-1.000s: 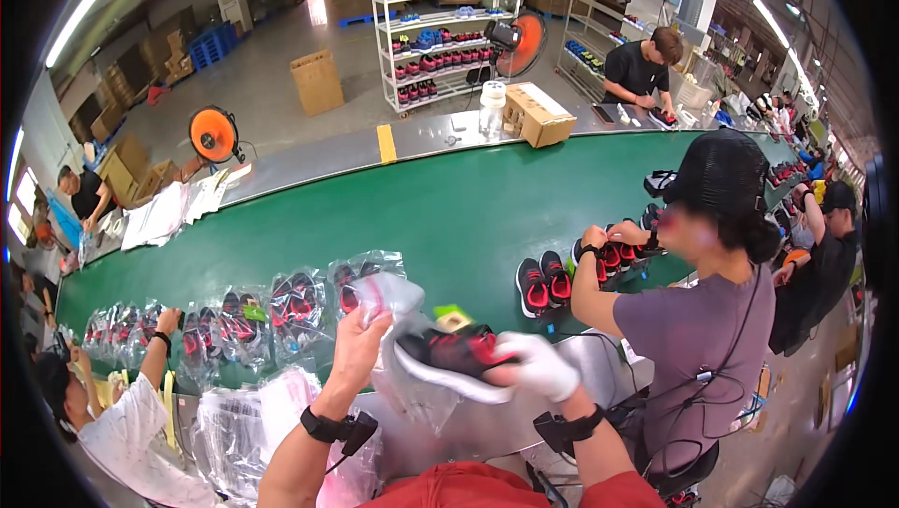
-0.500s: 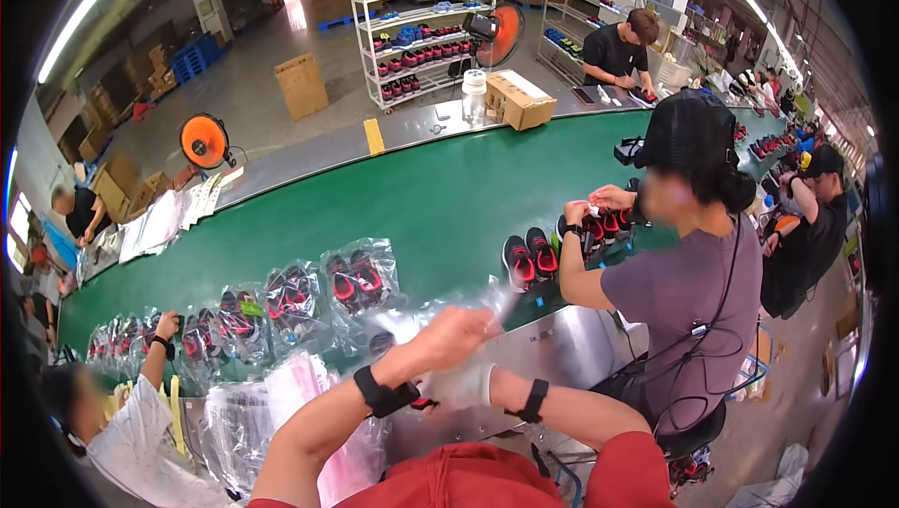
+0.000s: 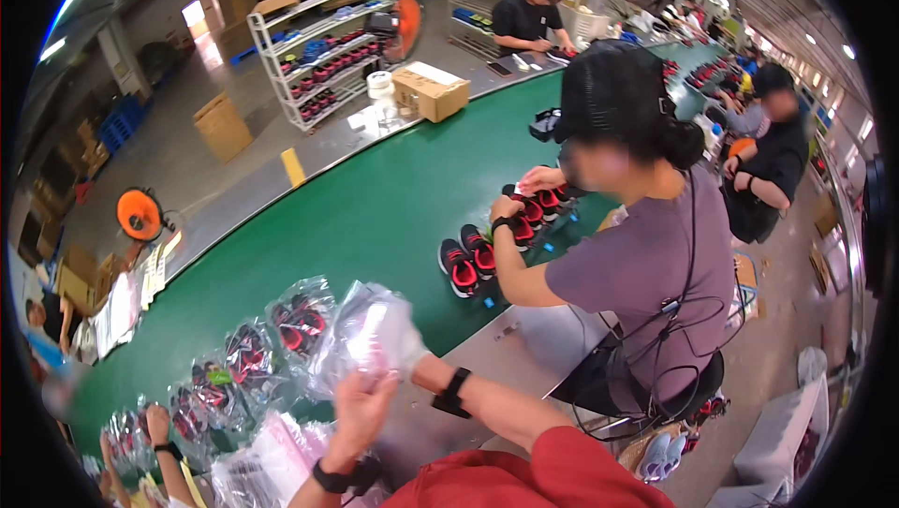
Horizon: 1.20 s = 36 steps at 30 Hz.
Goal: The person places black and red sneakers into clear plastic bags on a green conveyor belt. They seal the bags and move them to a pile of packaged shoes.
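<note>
A clear plastic bag (image 3: 354,328) is held up over the near edge of the green conveyor belt. Glare and blur hide most of its contents; some pink shows through. My left hand (image 3: 361,412), bare with a black wrist strap, has its fingers closed at the bag's lower edge. My right hand (image 3: 404,343), in a white glove, grips the bag from the right side, its fingers partly hidden. Just left of the bag lies a bagged pair of black and red shoes (image 3: 302,323). A stack of clear and pink plastic bags (image 3: 272,461) sits below, near my left forearm.
More bagged shoes (image 3: 248,358) line the green belt (image 3: 365,199) to the left. At right, a co-worker (image 3: 646,255) handles unbagged shoes, close to one black and red pair (image 3: 459,265). Another person's hand (image 3: 159,426) reaches in at lower left.
My view has turned to the right. My hands, crossed and blurred before, are now apart at the bag, the left one lower. The bag has been raised in front of me.
</note>
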Motion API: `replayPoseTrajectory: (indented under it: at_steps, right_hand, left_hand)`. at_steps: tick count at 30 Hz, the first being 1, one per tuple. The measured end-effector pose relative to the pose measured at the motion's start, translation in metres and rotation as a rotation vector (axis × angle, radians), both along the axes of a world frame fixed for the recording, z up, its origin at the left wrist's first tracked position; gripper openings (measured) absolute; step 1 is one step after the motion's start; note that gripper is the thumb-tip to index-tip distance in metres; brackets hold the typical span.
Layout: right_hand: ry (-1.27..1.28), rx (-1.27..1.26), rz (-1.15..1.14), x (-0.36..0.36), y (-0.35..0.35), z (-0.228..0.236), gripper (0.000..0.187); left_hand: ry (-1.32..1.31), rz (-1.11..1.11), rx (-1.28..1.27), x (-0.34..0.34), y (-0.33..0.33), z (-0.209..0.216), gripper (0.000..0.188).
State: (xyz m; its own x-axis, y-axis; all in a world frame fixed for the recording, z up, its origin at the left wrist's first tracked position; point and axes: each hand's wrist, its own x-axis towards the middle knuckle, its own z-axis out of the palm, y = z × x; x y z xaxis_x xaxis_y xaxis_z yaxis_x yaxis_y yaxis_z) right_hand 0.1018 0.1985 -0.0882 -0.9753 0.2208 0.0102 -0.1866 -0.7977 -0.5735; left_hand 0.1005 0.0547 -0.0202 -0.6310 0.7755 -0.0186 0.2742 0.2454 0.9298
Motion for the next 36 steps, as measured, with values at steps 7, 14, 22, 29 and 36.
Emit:
replayPoseTrajectory:
  at_steps: [7, 14, 22, 29, 36]
  right_hand:
    - [-0.068, 0.870, -0.281, -0.056, 0.012, -0.097, 0.050]
    - [-0.551, 1.232, 0.388, 0.020, 0.024, -0.105, 0.048]
    - [-0.377, 1.061, -0.149, 0.051, 0.026, 0.004, 0.026]
    - [-0.288, 1.945, -0.936, 0.071, 0.015, 0.061, 0.014]
    - [-0.362, 1.112, -0.304, 0.050, -0.014, -0.014, 0.017]
  left_hand:
    - [0.059, 0.086, -0.002, -0.043, 0.025, 0.003, 0.014]
    - [-0.878, 0.394, 0.334, -0.077, 0.026, -0.023, 0.023]
    - [-0.826, 0.394, 0.411, -0.058, 0.036, -0.022, 0.020]
    - [-0.243, 0.492, 0.389, -0.058, -0.005, -0.021, 0.014]
    - [0.137, -0.046, 0.085, 0.022, 0.007, 0.006, 0.011]
